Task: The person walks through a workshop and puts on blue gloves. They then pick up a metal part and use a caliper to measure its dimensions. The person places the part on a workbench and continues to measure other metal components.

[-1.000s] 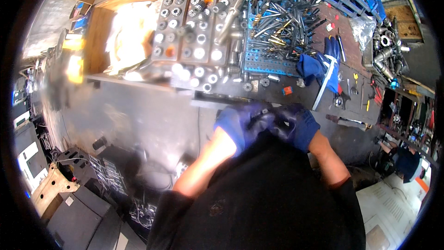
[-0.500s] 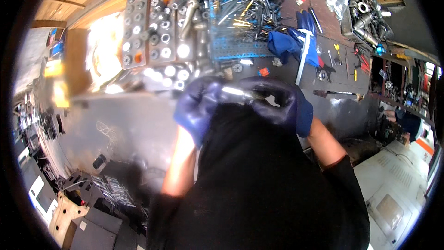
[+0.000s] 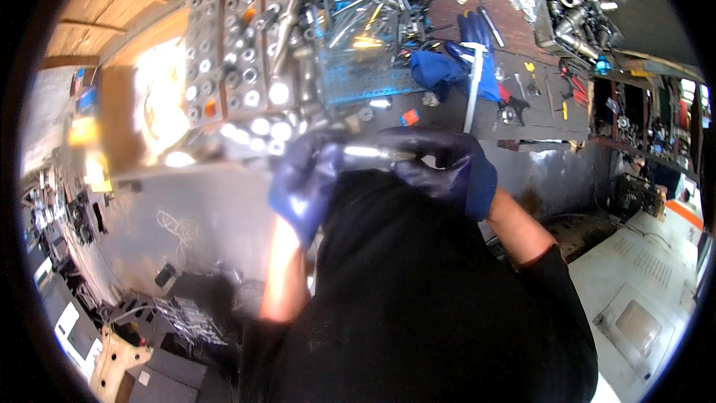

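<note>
Both my hands wear dark blue-purple gloves and are close together in front of my chest, at the bench's near edge. Between them lies a short, shiny metal rod-like piece (image 3: 363,152), level, its exact kind not clear. Its left end is in the closed fingers of my left hand (image 3: 307,175). My right hand (image 3: 447,168) has its fingers curled round the darker right end, with a small gap by the thumb. Beyond the hands, a blue tray (image 3: 373,88) is heaped with drill bits and cutting tools (image 3: 365,19).
Left of the tray stand racks (image 3: 212,75) of round metal collets. To the right lie a pair of blue gloves (image 3: 440,71), a caliper (image 3: 475,86) and red-handled pliers (image 3: 578,88). A bin of metal tool holders (image 3: 574,22) sits at the far right. A pale machine (image 3: 649,298) is at lower right.
The view has turned slightly, so the bench sits further left in it. My hands are a little further apart, and more of the metal piece shows between them.
</note>
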`<state>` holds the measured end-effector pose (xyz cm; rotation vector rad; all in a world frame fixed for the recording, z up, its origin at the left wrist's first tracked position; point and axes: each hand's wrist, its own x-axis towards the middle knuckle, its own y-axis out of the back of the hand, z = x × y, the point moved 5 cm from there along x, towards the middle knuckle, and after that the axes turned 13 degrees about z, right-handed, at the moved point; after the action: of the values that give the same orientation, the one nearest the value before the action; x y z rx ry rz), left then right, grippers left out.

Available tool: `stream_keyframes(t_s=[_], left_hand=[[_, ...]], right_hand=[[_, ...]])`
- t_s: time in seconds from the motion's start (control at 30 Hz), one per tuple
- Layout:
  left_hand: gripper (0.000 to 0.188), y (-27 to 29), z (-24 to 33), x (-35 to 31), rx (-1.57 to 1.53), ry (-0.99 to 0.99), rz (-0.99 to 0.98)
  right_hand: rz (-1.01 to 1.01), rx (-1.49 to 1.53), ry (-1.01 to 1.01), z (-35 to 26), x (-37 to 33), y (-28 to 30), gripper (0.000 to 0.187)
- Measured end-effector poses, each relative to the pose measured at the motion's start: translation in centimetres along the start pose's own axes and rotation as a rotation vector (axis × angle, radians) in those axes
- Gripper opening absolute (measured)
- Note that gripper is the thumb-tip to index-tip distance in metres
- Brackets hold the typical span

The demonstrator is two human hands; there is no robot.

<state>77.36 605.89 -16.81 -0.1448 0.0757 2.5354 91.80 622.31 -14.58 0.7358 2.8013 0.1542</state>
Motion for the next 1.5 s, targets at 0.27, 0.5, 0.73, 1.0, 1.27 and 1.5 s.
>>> stream_keyframes(t_s=[0.27,0.5,0.73,1.0,1.27,1.5], left_hand=[[0.036,-2.8,0.1,-1.7,0.521,-0.146,-0.372],[0.030,-3.0,-2.3,-2.6,-0.145,0.276,-0.277],[0.013,-4.8,0.8,-1.7,-0.216,0.108,-0.293],[0.042,-4.1,-2.3,-1.8,-0.297,0.253,-0.308],[0.030,-5.4,-0.6,-1.0,-0.098,0.106,-0.253],[0.026,-6.0,3.2,-1.3,-0.141,0.025,-0.213]], right_hand=[[-0.066,-0.091,0.196,1.4,-0.2,1.2,0.042],[0.781,-0.739,-0.232,14.4,-0.6,13.8,0.040],[0.764,-0.988,-0.465,18.7,0.3,14.3,0.046],[0.961,-0.185,-0.081,18.8,-3.6,17.0,0.031],[0.797,0.042,-0.039,9.4,-3.7,13.7,0.041],[0.533,-0.431,0.494,-4.4,-3.8,8.9,0.051]])
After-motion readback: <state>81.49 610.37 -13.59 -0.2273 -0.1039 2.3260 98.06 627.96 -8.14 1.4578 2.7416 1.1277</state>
